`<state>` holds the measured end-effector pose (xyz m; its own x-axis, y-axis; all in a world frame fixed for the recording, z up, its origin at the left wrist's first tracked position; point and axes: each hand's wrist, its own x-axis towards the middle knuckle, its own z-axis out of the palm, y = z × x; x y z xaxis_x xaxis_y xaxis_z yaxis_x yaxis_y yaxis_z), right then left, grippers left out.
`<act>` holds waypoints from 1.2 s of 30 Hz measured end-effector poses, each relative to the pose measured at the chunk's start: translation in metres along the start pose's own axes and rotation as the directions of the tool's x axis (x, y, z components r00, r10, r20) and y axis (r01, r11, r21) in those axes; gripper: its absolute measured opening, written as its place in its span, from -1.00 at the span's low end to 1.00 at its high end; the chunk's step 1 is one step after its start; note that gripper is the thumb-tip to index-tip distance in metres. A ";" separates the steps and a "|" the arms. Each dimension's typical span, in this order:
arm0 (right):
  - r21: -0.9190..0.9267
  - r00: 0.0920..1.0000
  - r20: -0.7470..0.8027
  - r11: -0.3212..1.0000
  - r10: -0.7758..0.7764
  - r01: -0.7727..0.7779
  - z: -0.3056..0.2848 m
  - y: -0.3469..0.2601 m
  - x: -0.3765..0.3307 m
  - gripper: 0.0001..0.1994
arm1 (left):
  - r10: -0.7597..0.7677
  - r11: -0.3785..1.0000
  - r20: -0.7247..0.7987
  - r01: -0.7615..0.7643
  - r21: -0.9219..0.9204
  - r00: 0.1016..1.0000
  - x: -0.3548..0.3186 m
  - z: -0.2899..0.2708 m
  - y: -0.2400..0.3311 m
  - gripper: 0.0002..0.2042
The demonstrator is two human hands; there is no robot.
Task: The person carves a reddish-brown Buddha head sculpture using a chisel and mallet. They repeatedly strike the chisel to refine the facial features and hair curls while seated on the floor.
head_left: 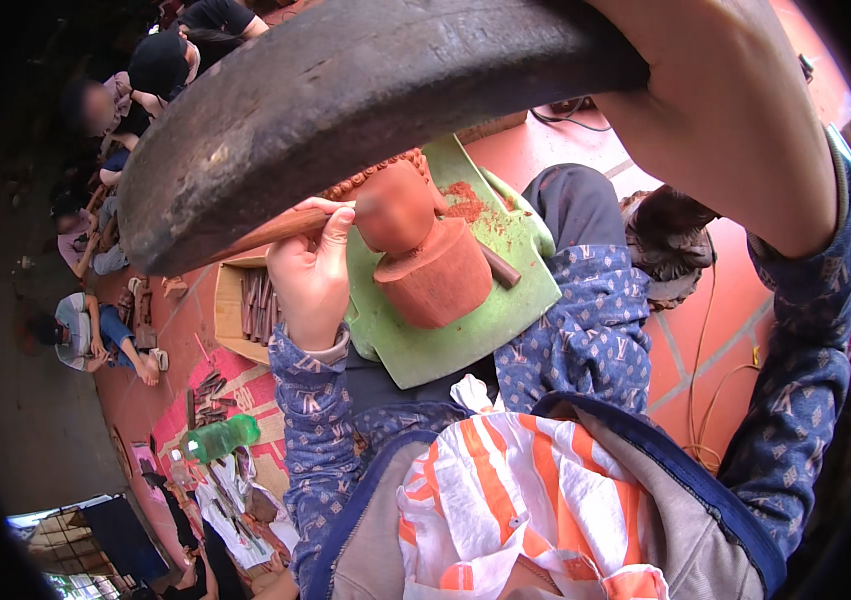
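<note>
A small reddish wooden bust (435, 272), its head carved with curled hair and its lower part a plain block, rests on a green plastic seat-like panel (407, 360) in front of me. My left hand (310, 285) is closed round a chisel (280, 230), holding it slanted beside the bust's head. Raised above, a large dark wooden mallet (345, 110) spans the upper view and hides part of the chisel and the bust's top. My right hand (660, 40) grips the mallet at the upper edge, its fingers hidden. Another rod-like tool (500, 268) lies beside the bust, near wood shavings (465, 202).
Left of my arm, a cardboard box (235, 345) holds several chisels. More tools (210, 398) lie on red sheeting by a green bottle (223, 437). A dark carved wooden piece (667, 250) and cables (700, 440) are on the tiles to my right. Several people sit at left.
</note>
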<state>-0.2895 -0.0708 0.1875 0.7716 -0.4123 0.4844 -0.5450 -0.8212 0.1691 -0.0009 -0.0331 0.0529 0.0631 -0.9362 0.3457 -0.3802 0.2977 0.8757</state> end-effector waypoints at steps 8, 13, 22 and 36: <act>0.002 1.000 0.003 1.000 -0.015 0.015 -0.001 -0.002 0.009 -0.53 | 0.280 0.929 -0.161 -0.225 0.293 0.947 -0.001 0.014 -0.028 -0.90; -0.001 1.000 -0.009 1.000 -0.026 0.026 0.002 -0.007 0.010 -0.53 | 0.290 0.935 -0.214 -0.228 0.273 0.933 -0.004 0.020 -0.033 -0.89; -0.010 0.987 -0.022 0.988 -0.157 0.157 0.019 -0.029 0.047 -0.53 | 0.439 0.796 -0.121 -0.322 0.513 0.890 -0.006 0.018 -0.034 -0.76; -0.044 0.981 0.000 0.980 -0.195 0.194 0.029 -0.028 0.065 -0.53 | 0.363 0.821 -0.110 -0.261 0.508 0.925 0.003 0.019 -0.019 -0.85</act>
<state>-0.2146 -0.0856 0.1894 0.8629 -0.2446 0.4423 -0.3985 -0.8675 0.2976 -0.0114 -0.0449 0.0306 0.0222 -0.7378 0.6747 -0.7971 0.3942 0.4574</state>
